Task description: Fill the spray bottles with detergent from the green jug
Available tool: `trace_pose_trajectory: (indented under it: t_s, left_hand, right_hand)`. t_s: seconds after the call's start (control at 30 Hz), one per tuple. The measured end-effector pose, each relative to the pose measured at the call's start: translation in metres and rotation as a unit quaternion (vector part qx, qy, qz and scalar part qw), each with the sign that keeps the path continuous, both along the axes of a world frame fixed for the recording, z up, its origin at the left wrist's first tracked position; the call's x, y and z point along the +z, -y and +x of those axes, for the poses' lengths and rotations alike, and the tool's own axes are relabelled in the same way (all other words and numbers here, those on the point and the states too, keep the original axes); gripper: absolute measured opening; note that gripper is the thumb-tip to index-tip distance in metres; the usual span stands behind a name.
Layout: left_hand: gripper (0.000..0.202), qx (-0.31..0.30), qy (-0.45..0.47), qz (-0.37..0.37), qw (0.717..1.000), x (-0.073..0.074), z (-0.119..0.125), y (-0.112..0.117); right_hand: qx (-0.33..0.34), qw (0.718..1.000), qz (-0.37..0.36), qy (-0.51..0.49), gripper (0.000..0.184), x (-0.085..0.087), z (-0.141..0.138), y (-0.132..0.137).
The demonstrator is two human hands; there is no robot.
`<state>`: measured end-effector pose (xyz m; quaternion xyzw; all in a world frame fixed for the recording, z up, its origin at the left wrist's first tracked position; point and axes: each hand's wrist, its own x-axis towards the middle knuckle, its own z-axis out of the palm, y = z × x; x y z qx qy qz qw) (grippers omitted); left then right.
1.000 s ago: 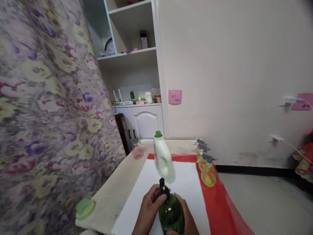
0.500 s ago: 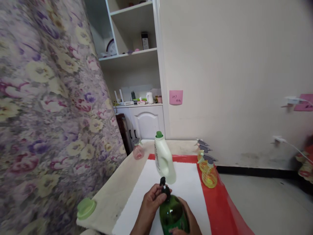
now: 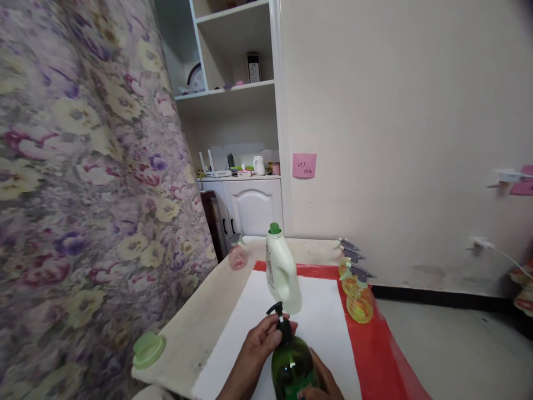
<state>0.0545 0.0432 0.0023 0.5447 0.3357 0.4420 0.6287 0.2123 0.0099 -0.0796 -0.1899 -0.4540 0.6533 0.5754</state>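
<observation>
A dark green pump bottle [image 3: 292, 364] stands upright at the near side of the table, its label partly covered. My left hand [image 3: 259, 345] grips the collar of its black pump top [image 3: 283, 325] between thumb and fingers. Around the bottle's body, on the right and front, my right hand [image 3: 322, 380] is closed; its lower part runs out of the picture. Just beyond stands a pale green jug [image 3: 283, 272] with a handle and a green cap.
Several yellow spray bottles [image 3: 360, 303] line the table's right side. A pink spray bottle [image 3: 237, 256] stands at the far left, and a light green lid [image 3: 149, 350] lies at the near left corner. White paper [image 3: 233, 339] covers a red sheet [image 3: 375, 355].
The pump's nozzle has turned and now points left, where before it pointed more towards me. Both hands keep their hold. The view has shifted slightly.
</observation>
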Motion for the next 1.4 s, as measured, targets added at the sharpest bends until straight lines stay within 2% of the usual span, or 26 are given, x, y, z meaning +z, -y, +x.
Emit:
trace_pose_trajectory:
  t_s: [0.2,0.3,0.37,0.5,0.6,0.67,0.8,0.87,1.0,1.07,1.17,1.33,1.4]
  left_hand:
    - [0.035,0.077,-0.046,0.012,0.996,-0.002,0.004,-0.001]
    - [0.039,0.074,-0.062,0.013,0.995,-0.005,0.002,-0.003]
    - [0.041,0.062,-0.061,0.019,0.996,-0.005,0.000,-0.003]
    - [0.040,0.030,0.013,0.018,0.999,-0.006,0.001,0.001]
    - [0.038,0.027,0.080,-0.005,0.996,-0.007,0.006,0.006]
    - [0.041,0.049,0.093,-0.026,0.994,-0.010,0.010,0.009]
    - [0.039,0.132,0.057,-0.054,0.988,-0.014,0.014,0.011]
    - [0.040,0.153,0.044,-0.062,0.985,-0.015,0.013,0.011]
    - [0.052,0.119,0.076,-0.069,0.987,-0.012,0.013,0.011]
    - [0.054,0.109,0.098,-0.071,0.987,-0.010,0.015,0.012]
    - [0.049,0.126,0.067,-0.068,0.987,-0.008,0.017,0.013]
    - [0.046,0.214,-0.028,-0.034,0.976,-0.011,0.017,0.011]
    - [0.048,0.215,-0.032,-0.045,0.975,-0.012,0.014,0.008]
  right_hand:
    - [-0.003,0.999,-0.004,0.038,0.080,-0.004,-0.001,-0.001]
    - [-0.021,0.999,0.003,0.050,0.080,-0.006,0.000,-0.001]
    - [-0.001,0.999,-0.001,0.047,0.076,-0.006,0.002,-0.002]
    - [0.061,0.998,-0.016,0.015,0.067,-0.008,0.004,-0.002]
    - [0.063,0.998,-0.031,-0.004,0.060,-0.011,0.001,-0.003]
    - [0.053,0.998,-0.024,-0.014,0.058,-0.012,-0.002,-0.003]
    - [0.038,0.999,-0.010,-0.008,0.074,-0.014,-0.007,-0.003]
    - [0.044,0.999,-0.009,-0.006,0.075,-0.014,-0.007,-0.003]
    - [0.096,0.993,-0.044,-0.049,0.062,-0.008,-0.002,-0.001]
    - [0.110,0.990,-0.058,-0.072,0.061,-0.002,-0.001,0.001]
    - [0.082,0.994,-0.042,-0.050,0.066,0.004,-0.001,-0.001]
    - [-0.015,0.999,-0.028,0.037,0.083,-0.001,-0.001,-0.007]
    - [-0.008,0.998,-0.048,0.026,0.078,-0.001,0.000,-0.005]
